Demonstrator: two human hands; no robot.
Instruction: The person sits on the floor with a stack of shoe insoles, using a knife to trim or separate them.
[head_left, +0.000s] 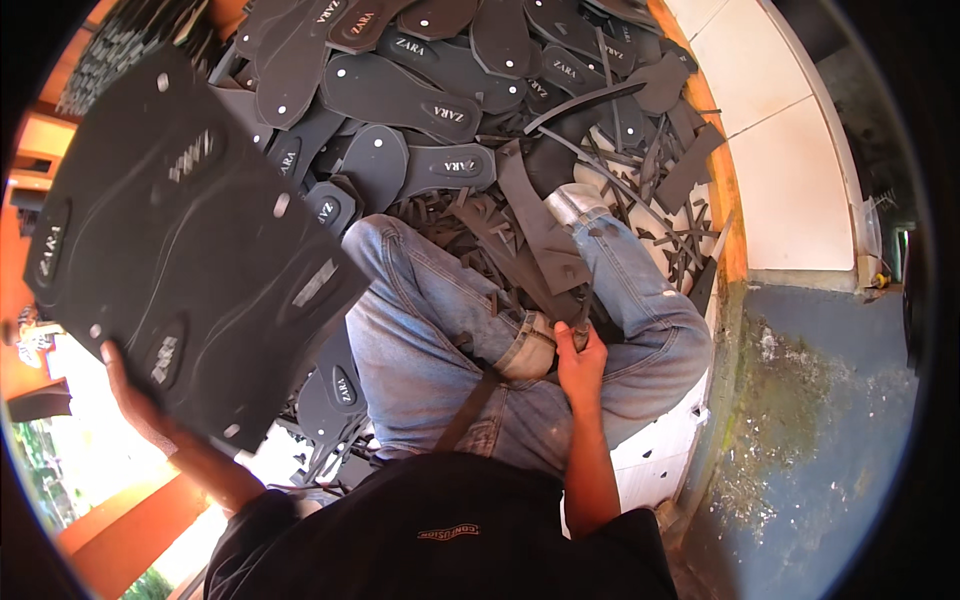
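My left hand [137,405] grips the lower left edge of a large black foam sheet [235,255], raised and tilted at the left. Sole outlines and oval stamped patches mark its face; the fingers behind it are hidden. Over my crossed legs, my right hand [583,372] is closed around a small tool with a short brownish handle [581,338]. Its working end cannot be made out. Dark offcut strips [540,225] lie just beyond that hand, between my legs. Past my knees spreads a heap of cut black insoles [405,100] with pale dots and stamped patches.
Thin curved trimmings [655,225] and small scraps litter the right side, by a wooden edge [730,230]. Beyond it is a white tiled surface [795,170] and a stained blue-grey floor [830,420]. More dark sheets [130,60] are stacked at the far left.
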